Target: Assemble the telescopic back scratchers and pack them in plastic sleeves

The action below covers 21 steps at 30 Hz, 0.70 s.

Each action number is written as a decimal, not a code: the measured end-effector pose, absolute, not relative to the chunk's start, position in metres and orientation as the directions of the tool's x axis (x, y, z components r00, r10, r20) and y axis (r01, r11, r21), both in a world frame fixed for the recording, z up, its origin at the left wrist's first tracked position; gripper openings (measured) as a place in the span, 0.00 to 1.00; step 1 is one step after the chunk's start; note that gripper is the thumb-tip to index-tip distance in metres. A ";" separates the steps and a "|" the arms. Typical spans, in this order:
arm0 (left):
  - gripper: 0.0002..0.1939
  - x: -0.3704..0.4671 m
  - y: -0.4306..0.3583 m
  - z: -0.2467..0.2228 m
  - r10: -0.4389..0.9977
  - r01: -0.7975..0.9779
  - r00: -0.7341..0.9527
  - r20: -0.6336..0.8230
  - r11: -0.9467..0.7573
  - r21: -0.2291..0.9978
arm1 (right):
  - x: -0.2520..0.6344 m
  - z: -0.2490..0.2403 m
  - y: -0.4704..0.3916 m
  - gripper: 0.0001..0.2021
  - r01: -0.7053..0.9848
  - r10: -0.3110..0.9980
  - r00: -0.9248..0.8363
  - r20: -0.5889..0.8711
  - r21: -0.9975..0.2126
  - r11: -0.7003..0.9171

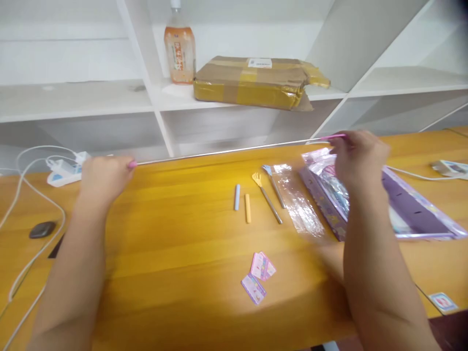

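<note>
head: wooden table (pixel 164 253) backs onto white shelving (pixel 144 58), purple box (pixel 420 209) beside right forearm | rod (pixel 226 151) thin, pale, straight, pink at both ends | raised near table's back edge, spanning the hands: left hand (pixel 106 178) clasps one pink end, right hand (pixel 360 156) pinches the other

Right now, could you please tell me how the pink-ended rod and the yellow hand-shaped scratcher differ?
The pink-ended rod is held between the left hand and the right hand, while the yellow scratcher lies untouched on the table. The rod looks much longer than the scratcher. The rod shows pink at both ends; the scratcher has a yellow, fingered head at one end. Both have thin, straight shafts.
</note>
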<state>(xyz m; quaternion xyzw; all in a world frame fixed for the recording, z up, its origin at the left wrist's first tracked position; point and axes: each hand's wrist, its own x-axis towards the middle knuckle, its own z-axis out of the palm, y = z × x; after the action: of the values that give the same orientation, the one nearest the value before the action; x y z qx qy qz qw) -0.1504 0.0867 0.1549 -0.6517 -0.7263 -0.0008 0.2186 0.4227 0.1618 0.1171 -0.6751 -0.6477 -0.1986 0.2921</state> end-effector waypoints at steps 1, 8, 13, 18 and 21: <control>0.19 -0.135 0.086 0.150 0.974 0.950 -0.017 0.226 0.086 -0.300 | 0.404 0.115 0.159 0.12 0.981 0.764 0.042 0.644 -0.171 0.091; 0.20 -0.023 0.058 0.092 0.965 0.985 0.172 -0.197 -0.165 0.052 | 0.249 0.073 0.088 0.18 0.827 0.742 -0.385 0.549 -0.151 0.541; 0.17 -0.017 0.057 0.063 0.953 0.942 0.239 -0.184 -0.182 0.282 | 0.229 0.075 0.065 0.20 0.841 0.808 -0.487 0.332 -0.069 0.536; 0.18 -0.010 0.058 0.034 0.954 0.830 0.261 -0.148 -0.144 0.539 | 0.244 0.089 0.079 0.13 0.900 0.902 -0.430 0.043 -0.057 0.432; 0.17 -0.009 0.058 0.022 0.958 0.728 0.254 -0.135 -0.098 0.678 | 0.276 0.088 0.098 0.19 0.956 0.955 -0.289 -0.059 -0.062 0.286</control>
<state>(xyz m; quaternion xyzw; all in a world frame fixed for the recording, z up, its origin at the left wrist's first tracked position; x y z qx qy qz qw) -0.0092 0.0579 0.0222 -0.7201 -0.5853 -0.1739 -0.3296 0.2763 0.0975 0.0876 -0.5961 -0.8018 0.0426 -0.0053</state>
